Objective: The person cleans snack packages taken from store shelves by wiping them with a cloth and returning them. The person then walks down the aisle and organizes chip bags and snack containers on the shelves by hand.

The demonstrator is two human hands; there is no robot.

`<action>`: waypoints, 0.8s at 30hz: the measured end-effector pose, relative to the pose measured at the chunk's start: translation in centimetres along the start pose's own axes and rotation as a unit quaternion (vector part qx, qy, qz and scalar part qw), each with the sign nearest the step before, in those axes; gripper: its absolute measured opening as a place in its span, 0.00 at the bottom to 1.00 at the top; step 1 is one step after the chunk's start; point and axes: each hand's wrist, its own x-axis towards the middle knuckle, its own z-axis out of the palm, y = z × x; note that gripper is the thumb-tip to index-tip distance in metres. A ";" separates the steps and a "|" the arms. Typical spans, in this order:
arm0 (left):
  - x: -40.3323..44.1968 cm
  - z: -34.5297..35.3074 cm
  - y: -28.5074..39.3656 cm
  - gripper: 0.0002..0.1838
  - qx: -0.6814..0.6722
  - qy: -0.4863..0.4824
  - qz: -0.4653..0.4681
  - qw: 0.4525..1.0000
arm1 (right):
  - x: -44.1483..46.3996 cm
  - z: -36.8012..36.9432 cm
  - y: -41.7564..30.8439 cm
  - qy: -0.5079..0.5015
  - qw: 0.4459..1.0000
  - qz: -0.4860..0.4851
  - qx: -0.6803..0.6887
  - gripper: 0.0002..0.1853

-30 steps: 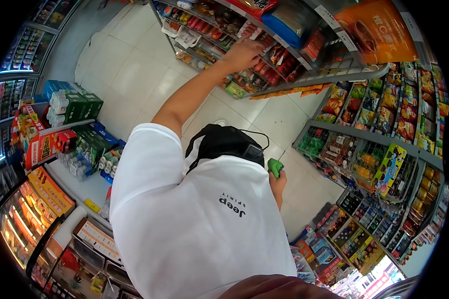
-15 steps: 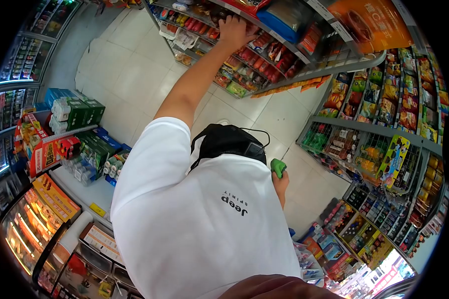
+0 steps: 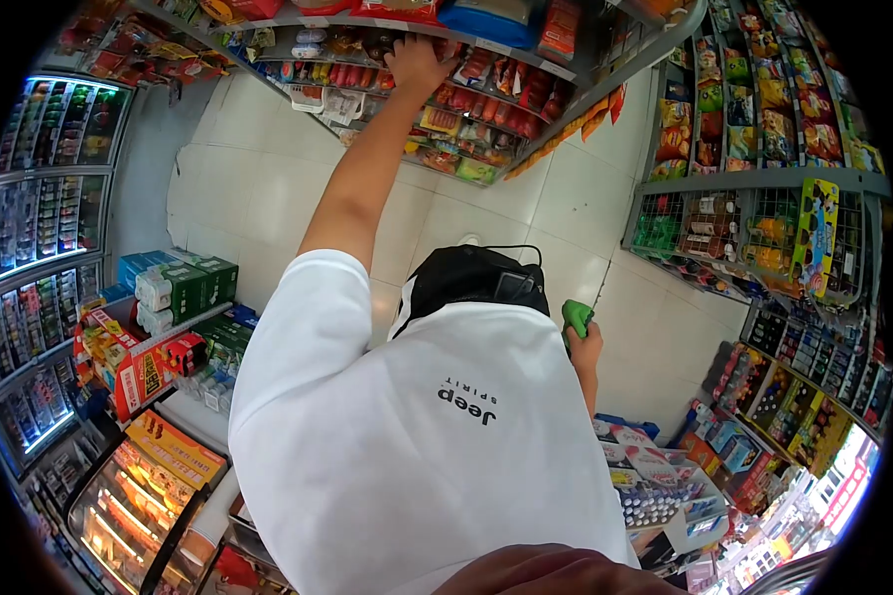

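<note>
My left hand (image 3: 417, 65) reaches forward to a shelf tier of packaged snacks (image 3: 352, 45). Its fingers are spread over dark packets, with the tips partly lost among them; nothing held is visible. Rows of red wrapped packets (image 3: 486, 107) lie below and to the right of it. Low at my right side, my right hand (image 3: 585, 347) is closed around a bunched green item (image 3: 576, 317) that looks like a cloth. A black bag or garment (image 3: 471, 278) shows at the front of my waist, below the white shirt.
Another snack rack (image 3: 764, 183) stands to the right, with wire baskets. Drinks fridges (image 3: 45, 188) line the left side. Drink cartons (image 3: 184, 293) and a lit food warmer (image 3: 134, 501) stand at the left. A pale tiled floor (image 3: 268, 188) runs between them.
The view has turned, so the shelf sits further left and the right rack further right. My left hand stays at the same shelf, and my right hand still grips the green cloth.
</note>
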 end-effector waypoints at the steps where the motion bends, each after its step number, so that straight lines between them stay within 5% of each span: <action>1: -0.1 0.1 0.0 0.44 0.003 0.003 0.004 1.000 | -0.2 -0.1 -0.3 -0.003 1.000 0.020 0.001 0.17; 9: -2.6 -1.0 0.8 0.35 0.027 0.112 0.045 0.992 | -1.9 1.1 1.3 0.014 1.000 0.026 0.001 0.17; 12: -5.4 -2.6 1.3 0.28 -0.110 0.219 0.134 0.960 | -2.9 1.0 2.1 0.020 0.999 0.034 0.006 0.17; 15: -10.6 -3.4 1.7 0.17 -0.240 0.190 0.196 0.931 | -2.8 0.7 2.1 0.036 0.998 0.036 0.035 0.18; 17: -16.0 -3.1 1.3 0.11 -0.311 0.098 0.156 0.933 | -3.4 0.6 2.3 0.035 0.997 0.059 0.043 0.19; 20: -25.2 3.9 -3.2 0.11 -0.347 -0.176 0.004 0.921 | -3.0 1.4 4.2 0.014 0.995 0.091 0.035 0.21; 22: -33.6 11.6 -7.6 0.12 -0.451 -0.300 -0.070 0.838 | -3.7 2.4 7.1 -0.007 0.996 0.081 0.044 0.22; 23: -35.6 8.1 -7.1 0.14 -0.464 -0.420 -0.203 0.753 | -4.3 2.9 8.7 -0.014 0.995 0.079 0.062 0.21; 24: -38.9 8.7 -7.9 0.16 -0.452 -0.445 -0.193 0.749 | -4.8 3.4 10.0 -0.006 0.995 0.091 0.042 0.21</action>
